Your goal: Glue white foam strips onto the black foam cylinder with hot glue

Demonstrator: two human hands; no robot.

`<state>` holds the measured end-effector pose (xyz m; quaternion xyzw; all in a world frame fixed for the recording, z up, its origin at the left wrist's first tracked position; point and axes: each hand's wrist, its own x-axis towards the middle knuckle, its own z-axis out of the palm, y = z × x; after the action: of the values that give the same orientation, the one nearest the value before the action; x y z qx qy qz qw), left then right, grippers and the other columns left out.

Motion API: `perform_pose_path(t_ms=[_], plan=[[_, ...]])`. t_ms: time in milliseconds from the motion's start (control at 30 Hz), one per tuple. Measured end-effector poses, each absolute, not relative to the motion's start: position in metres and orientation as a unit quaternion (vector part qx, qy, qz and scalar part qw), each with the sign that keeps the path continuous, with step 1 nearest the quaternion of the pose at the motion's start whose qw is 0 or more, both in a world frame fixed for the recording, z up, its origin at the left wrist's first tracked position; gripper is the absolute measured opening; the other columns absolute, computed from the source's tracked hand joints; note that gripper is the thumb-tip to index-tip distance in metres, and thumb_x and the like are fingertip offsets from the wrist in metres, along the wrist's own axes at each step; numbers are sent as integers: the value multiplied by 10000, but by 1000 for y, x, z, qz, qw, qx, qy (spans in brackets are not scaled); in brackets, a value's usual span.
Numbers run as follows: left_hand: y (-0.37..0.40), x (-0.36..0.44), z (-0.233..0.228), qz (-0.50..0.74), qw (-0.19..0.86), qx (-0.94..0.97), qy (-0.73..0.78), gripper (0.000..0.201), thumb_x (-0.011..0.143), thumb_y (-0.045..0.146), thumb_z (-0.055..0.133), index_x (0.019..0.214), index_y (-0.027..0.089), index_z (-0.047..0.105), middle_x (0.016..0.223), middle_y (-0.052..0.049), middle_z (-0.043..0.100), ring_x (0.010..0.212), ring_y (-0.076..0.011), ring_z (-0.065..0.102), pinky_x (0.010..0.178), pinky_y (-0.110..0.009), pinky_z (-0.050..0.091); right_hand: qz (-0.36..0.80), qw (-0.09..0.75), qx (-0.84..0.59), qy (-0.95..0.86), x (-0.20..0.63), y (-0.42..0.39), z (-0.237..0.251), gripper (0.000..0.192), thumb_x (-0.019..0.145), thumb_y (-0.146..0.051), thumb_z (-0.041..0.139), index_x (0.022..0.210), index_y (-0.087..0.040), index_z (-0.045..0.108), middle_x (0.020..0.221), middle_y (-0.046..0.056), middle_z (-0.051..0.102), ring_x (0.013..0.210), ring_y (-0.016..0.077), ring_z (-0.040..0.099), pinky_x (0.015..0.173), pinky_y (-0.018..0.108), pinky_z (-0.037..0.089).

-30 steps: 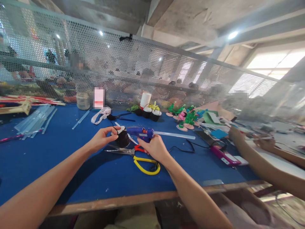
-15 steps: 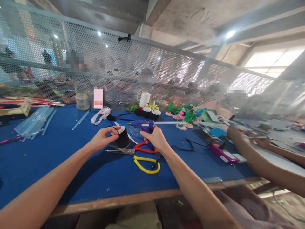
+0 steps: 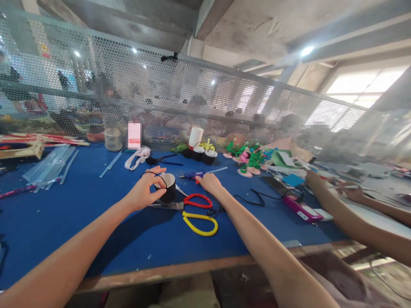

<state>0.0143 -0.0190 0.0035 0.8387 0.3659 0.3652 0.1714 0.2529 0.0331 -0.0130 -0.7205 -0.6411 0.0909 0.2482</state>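
I am gripping the small black cup [image 3: 167, 187] between the thumb and fingers of my left hand [image 3: 146, 192], now turned open side up. My right hand [image 3: 208, 183] is lowering the blue glue gun [image 3: 192, 174], held higher a moment ago, onto the blue table [image 3: 64, 214]; its fingers are loosening. Scissors [image 3: 192, 209] are lying just below both hands.

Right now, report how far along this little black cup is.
Done: two finished black cups with handles stand at the back of the table. In hand: the left hand holds a black cup, open top up, a thin black loop at its rim. The right hand rests on the glue gun lying on the table. Left: no decoration shows on the cup.
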Motion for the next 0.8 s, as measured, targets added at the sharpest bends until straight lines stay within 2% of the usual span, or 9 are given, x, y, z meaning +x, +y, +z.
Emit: perform_pose_path(t_ms=[100,167,233,333,400,467,533,633,800], plan=[[-21,15,4,348,138,854,360,77,697,227,518,669,167,555,1241,-141,475,1220,-276,356,1014,-483,248,23,249,-727,-640,235,17,5,219,766,-275,545,663,-117,658,963,199,598,1013,298,489,795,372,365],[-22,15,3,344,126,861,352,71,705,214,515,677,166,559,1245,-133,472,1220,-273,353,1011,-488,249,-9,260,-634,-728,218,4,22,335,831,-343,442,697,-133,665,878,145,617,913,229,528,763,314,368],[-22,16,1,343,117,865,347,62,704,209,520,687,170,566,1201,-119,507,1206,-270,368,999,-480,274,42,272,-542,-794,197,-8,37,407,864,-364,364,687,-149,661,749,79,621,763,158,549,678,251,370],[-21,17,-1,350,100,867,342,63,700,214,527,682,181,578,1021,-88,598,1140,-259,431,976,-462,310,130,225,-470,-844,171,-17,51,459,850,-391,371,559,-139,621,573,26,569,583,112,509,559,224,334],[-21,17,-1,349,97,870,335,70,702,214,523,669,188,579,896,-62,623,1083,-243,472,958,-444,333,197,206,-437,-853,160,-17,54,414,823,-325,424,491,-134,583,483,-5,521,505,86,467,525,211,316],[-22,17,1,349,107,870,332,79,708,217,517,656,191,570,873,-51,618,1066,-228,481,949,-424,344,239,246,-433,-833,157,-15,53,313,781,-223,458,507,-132,582,465,-27,505,485,70,446,514,197,313],[-23,17,5,353,136,863,335,88,714,230,516,650,187,557,994,-67,596,1100,-226,460,957,-411,336,248,327,-443,-797,161,-14,51,221,742,-184,477,561,-134,594,507,-32,521,511,69,445,518,190,316],[-24,16,9,371,224,833,342,110,709,278,540,658,181,547,1223,-97,493,1176,-250,408,988,-417,291,262,437,-438,-741,176,-15,46,178,712,-269,525,599,-144,582,554,-33,518,534,75,429,522,198,325],[-24,15,11,398,378,760,349,186,678,360,592,670,183,537,1252,-108,497,1203,-272,394,970,-432,298,312,517,-450,-658,202,-24,32,239,660,-388,578,601,-159,541,519,-48,464,491,72,380,492,211,320]])
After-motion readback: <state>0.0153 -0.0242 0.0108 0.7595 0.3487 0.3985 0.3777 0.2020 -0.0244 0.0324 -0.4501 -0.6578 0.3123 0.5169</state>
